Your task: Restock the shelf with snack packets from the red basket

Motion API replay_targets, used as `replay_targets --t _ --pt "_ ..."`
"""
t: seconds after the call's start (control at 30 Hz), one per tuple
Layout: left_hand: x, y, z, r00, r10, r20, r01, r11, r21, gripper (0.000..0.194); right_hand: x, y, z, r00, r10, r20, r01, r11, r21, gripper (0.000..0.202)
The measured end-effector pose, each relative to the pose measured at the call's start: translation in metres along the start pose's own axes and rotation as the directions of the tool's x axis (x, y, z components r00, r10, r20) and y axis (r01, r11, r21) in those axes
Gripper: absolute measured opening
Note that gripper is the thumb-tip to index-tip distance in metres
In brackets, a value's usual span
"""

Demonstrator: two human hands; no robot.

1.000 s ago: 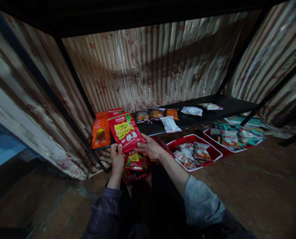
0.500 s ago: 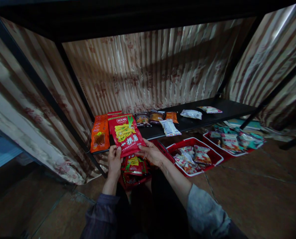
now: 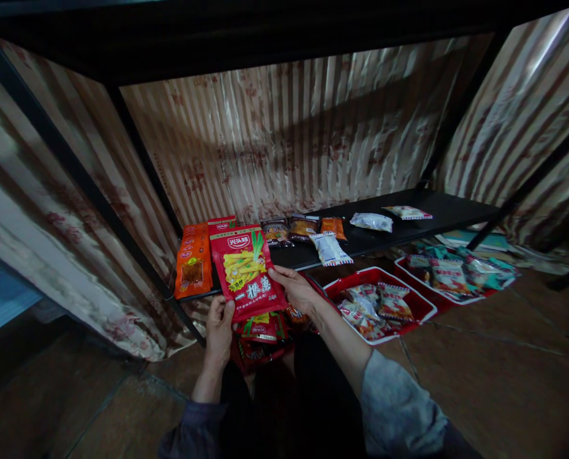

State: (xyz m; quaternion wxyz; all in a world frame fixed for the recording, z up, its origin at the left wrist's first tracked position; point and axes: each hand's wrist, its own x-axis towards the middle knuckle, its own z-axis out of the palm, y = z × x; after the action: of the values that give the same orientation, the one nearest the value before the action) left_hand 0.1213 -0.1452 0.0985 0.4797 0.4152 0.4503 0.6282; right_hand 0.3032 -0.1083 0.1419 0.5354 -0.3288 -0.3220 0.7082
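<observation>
Between my two hands is a red snack bag (image 3: 246, 271) with yellow sticks and green stalks printed on it. My left hand (image 3: 220, 325) pinches its lower left corner, thumb on the front. My right hand (image 3: 296, 290) grips its right edge near the bottom. The bag is tilted at the shelf's front edge and partly covers another red bag (image 3: 222, 222) lying behind it. Left of it rests an orange snack packet (image 3: 193, 261) on the black shelf (image 3: 437, 220). Below my hands, more red snack bags (image 3: 260, 328) fill a basket.
Along the shelf lie small brown packets (image 3: 304, 225), an orange one (image 3: 332, 227) and white ones (image 3: 331, 247). On the floor to the right stand two red baskets with white rims (image 3: 427, 311) (image 3: 475, 297), holding packets. Dark posts (image 3: 143, 156) frame the shelf, before a striped curtain (image 3: 265, 140).
The red snack bag has come slightly down and toward me, uncovering more of the red bag behind it. My right hand has shifted up along its right edge. The whole view has moved slightly.
</observation>
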Motion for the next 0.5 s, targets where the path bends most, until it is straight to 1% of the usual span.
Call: replay_targets --t 0.17,0.3,0.4,0.5 --pt "-0.003 -0.001 -0.007 0.999 0.018 0.037 -0.018 1.000 -0.013 0.031 0.006 0.000 0.009 0.997 0.010 -0.079 -0.008 1.000 0.030 0.026" --pt "-0.006 -0.003 -0.011 0.999 -0.004 0.032 0.004 1.000 0.000 0.029 0.012 0.002 0.014 0.994 0.016 -0.110 -0.008 0.997 0.074 0.024" --pt "-0.008 -0.005 -0.013 0.999 -0.024 0.026 0.025 0.999 -0.024 0.030 0.015 0.006 0.012 0.991 0.013 -0.132 -0.001 0.996 0.086 0.025" --pt "-0.009 -0.008 -0.013 0.999 -0.034 0.019 0.035 0.999 -0.038 0.031 0.020 0.012 0.007 0.984 -0.023 -0.176 0.035 0.997 0.064 0.024"
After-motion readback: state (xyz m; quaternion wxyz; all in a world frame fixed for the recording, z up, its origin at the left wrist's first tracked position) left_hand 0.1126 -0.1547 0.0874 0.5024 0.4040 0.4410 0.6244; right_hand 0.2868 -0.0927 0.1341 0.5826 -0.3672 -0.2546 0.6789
